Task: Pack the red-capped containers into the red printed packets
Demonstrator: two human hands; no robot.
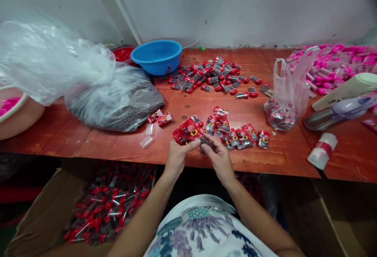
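Observation:
Low over the table's front edge, my left hand (177, 155) is closed on several small red printed packets (188, 129) with dark contents. My right hand (218, 155) is closed at their right side, its thumb and fingers pinching a packet with a dark, see-through part; the fingers partly cover it. Just right of the hands lies a loose pile of similar red packets (243, 136), with a single packet (263, 139) apart from it. On the left, two red packets (164, 120) lie near two clear empty tubes (147, 142).
Red-capped tubes (218, 74) are heaped behind, beside a blue basin (157, 54). A plastic bag of dark beads (118, 96) stands left. On the right are a small carrier bag (284, 111), a bottle (332, 115) and pink items (338, 66). Below, a carton (44, 206) holds red-capped tubes.

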